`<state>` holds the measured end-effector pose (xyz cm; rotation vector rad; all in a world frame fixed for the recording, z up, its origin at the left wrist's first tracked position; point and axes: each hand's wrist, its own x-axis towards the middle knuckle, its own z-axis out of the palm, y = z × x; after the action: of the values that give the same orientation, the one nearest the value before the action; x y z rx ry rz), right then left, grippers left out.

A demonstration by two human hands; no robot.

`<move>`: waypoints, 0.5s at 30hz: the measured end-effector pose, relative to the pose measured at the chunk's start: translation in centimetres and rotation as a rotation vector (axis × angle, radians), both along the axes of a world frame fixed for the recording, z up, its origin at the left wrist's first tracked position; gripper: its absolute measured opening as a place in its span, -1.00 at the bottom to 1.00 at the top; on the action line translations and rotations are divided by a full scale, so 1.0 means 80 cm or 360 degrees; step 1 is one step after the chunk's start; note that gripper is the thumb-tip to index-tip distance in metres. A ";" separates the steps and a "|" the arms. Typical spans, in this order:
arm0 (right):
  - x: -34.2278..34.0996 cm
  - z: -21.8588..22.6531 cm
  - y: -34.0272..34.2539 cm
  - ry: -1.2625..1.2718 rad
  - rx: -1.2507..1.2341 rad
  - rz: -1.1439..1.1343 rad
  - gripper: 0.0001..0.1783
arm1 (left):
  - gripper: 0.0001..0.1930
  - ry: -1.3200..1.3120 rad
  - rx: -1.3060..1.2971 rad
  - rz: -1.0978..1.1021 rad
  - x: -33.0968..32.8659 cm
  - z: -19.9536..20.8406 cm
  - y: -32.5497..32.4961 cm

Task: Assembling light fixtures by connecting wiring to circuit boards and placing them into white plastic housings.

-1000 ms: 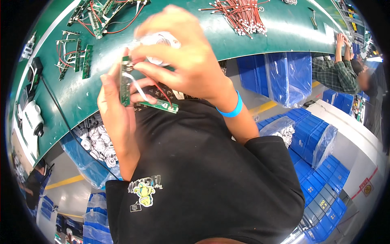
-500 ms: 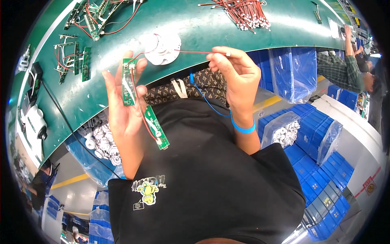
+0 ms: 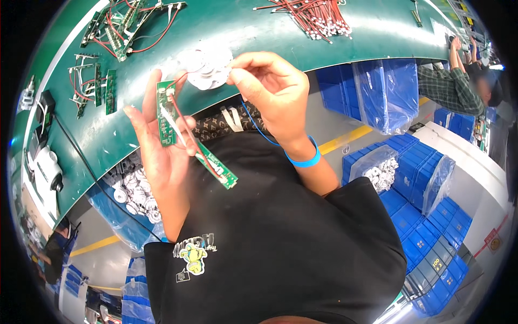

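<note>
- Head view: the left hand (image 3: 162, 148) is raised palm-up before the green workbench (image 3: 248, 32), its fingers partly curled around two narrow green circuit boards (image 3: 166, 113), one upright against the fingers, the other (image 3: 216, 164) slanting down past the palm.
- A thin red wire (image 3: 186, 127) runs along both boards.
- The right hand (image 3: 272, 92), with a blue wristband (image 3: 303, 160), pinches thumb and forefinger together on the wire's end beside white round discs (image 3: 205, 67) lying on the bench.
- Red wire bundles (image 3: 315, 16) and more circuit boards (image 3: 121, 27) lie farther back on the bench.
</note>
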<state>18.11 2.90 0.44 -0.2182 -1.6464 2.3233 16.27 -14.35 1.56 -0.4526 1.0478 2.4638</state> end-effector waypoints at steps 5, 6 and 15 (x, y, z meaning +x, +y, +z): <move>0.002 0.007 -0.001 0.0217 0.0989 0.0189 -0.83 | -0.21 0.0154 -0.0273 0.0003 0.008 0.002 0.008; 0.001 0.005 -0.005 0.0289 0.1091 0.0151 -0.80 | -0.21 0.0148 -0.0271 -0.0004 0.008 0.001 0.008; -0.008 -0.021 -0.009 0.0761 0.1303 -0.0075 -0.78 | -0.23 0.0003 -0.0041 -0.0037 0.005 -0.003 0.006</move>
<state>17.47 2.19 -1.20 0.4269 -2.0921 1.3375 16.71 -13.85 1.36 -0.4439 1.0807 2.4331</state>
